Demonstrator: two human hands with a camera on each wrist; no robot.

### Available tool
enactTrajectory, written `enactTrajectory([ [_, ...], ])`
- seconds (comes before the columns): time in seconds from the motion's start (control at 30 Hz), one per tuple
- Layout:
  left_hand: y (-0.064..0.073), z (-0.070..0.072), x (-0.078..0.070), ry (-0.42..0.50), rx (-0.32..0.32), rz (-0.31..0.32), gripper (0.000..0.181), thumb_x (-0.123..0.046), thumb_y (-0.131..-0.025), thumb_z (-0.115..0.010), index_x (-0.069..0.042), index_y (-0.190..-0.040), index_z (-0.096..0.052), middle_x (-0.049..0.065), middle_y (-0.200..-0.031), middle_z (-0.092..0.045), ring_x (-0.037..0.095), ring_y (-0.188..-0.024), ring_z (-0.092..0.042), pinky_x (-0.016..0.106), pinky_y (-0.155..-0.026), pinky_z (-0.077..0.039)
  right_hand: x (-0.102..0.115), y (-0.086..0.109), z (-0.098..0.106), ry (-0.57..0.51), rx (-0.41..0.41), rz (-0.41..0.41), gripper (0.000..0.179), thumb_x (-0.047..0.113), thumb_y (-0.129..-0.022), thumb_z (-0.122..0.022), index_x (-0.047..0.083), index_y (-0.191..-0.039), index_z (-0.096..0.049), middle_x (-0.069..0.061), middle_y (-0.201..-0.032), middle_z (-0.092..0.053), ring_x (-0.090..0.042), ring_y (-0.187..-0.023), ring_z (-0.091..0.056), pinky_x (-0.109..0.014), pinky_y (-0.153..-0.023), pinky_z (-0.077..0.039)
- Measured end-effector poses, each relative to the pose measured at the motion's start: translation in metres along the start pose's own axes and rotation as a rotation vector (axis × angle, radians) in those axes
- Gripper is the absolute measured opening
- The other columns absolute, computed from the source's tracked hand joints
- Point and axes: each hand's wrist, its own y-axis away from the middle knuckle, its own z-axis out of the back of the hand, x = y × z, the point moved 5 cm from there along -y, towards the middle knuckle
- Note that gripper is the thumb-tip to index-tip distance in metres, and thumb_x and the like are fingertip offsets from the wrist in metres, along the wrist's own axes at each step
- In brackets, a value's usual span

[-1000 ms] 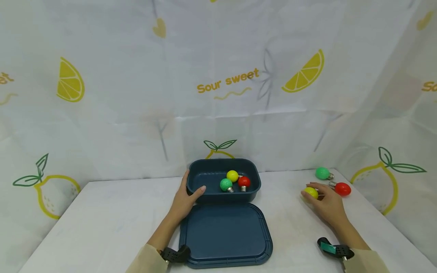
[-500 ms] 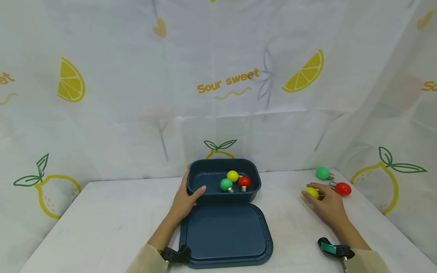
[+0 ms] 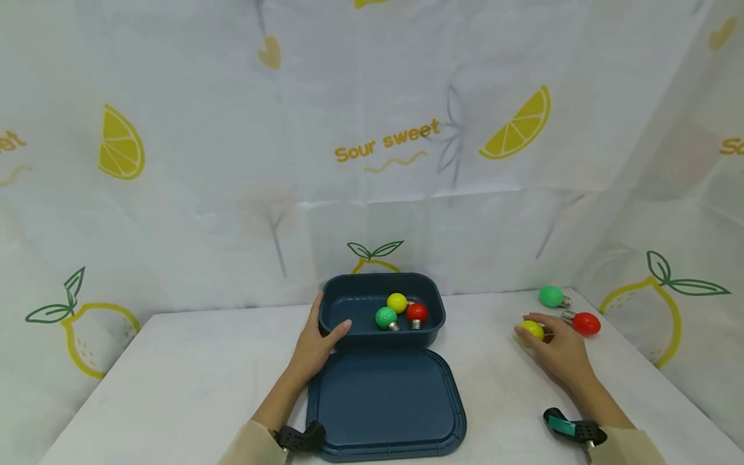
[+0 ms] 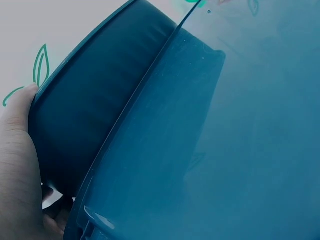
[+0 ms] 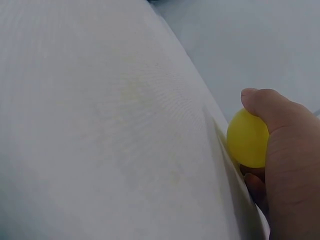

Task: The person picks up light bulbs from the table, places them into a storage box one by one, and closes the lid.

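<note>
Far left, one white desk (image 3: 197, 381), its bare surface reaching to my left sleeve (image 3: 252, 442). Next, my left grip (image 3: 314, 347), thumb over the near rim and fingers round the left end, holding one dark blue box (image 3: 374, 340), open at the top. Contents, toward the right half of the box: one green bulb (image 3: 385, 316), metal cap toward me; one yellow bulb (image 3: 397, 301), just behind it; one red bulb (image 3: 417, 312), cap toward me. In front of the box, one flat dark blue lid (image 3: 386, 403), close up to it; whether the two touch I cannot tell. Well apart to the right, one held yellow bulb (image 3: 529, 330), pinched between thumb and fingers of my right grip (image 3: 560, 352); I cannot tell whether it rests on the desk or sits just above it. Beyond that grip, one loose green bulb (image 3: 550, 296) near the far edge; beside my knuckles, one loose red bulb (image 3: 586, 324), cap pointing left. Changes since a second ago: only a slight tilt of the head view; both grips and all six bulbs keep their places. I judge the handling paused: three bulbs boxed, one secured, two untouched.
</note>
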Motion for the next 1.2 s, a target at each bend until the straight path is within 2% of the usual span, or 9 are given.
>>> enactTrajectory([
  [0.2, -0.0009, 0.0, -0.0007, 0.002, -0.012, -0.013, 0.096, -0.057, -0.09, -0.067, -0.03, -0.164, -0.011, 0.013, -0.169, -0.023, 0.041, -0.154, -0.025, 0.068, -0.119, -0.025, -0.0004, 0.0002, 0.0006, 0.0, -0.01, 0.007, 0.039, 0.028, -0.09, -0.078, 0.002, -0.119, -0.07, -0.024, -0.115, -0.07, -0.029, -0.092, -0.062, 0.001, -0.068, -0.037],
  [0.37, 0.0015, 0.0003, 0.0005, 0.0, -0.01, 0.005, 0.097, -0.056, -0.09, -0.067, -0.03, -0.164, -0.01, 0.011, -0.169, -0.022, 0.039, -0.155, -0.023, 0.067, -0.12, -0.024, 0.0014, -0.0004, 0.0004, 0.007, -0.016, 0.027, 0.039, 0.028, -0.089, -0.078, 0.003, -0.118, -0.071, -0.023, -0.114, -0.071, -0.026, -0.09, -0.061, 0.001, -0.069, -0.038],
  [0.67, 0.0013, -0.0007, 0.0004, 0.006, -0.009, -0.006, 0.096, -0.057, -0.091, -0.066, -0.028, -0.164, -0.011, 0.013, -0.17, -0.02, 0.04, -0.155, -0.023, 0.068, -0.12, -0.023, 0.002, 0.0011, 0.0019, -0.011, -0.041, 0.023, 0.042, 0.027, -0.088, -0.08, 0.001, -0.119, -0.07, -0.025, -0.121, -0.069, -0.039, -0.1, -0.065, 0.006, -0.07, -0.034],
  [1.2, -0.0002, -0.0002, -0.0003, -0.004, -0.008, -0.011, 0.095, -0.056, -0.092, -0.065, -0.028, -0.164, -0.011, 0.012, -0.17, -0.019, 0.04, -0.156, -0.022, 0.067, -0.121, -0.023, 0.0006, -0.0006, 0.0011, -0.003, -0.018, 0.022, 0.04, 0.027, -0.089, -0.079, 0.002, -0.119, -0.07, -0.025, -0.117, -0.07, -0.035, -0.094, -0.066, 0.002, -0.069, -0.037],
])
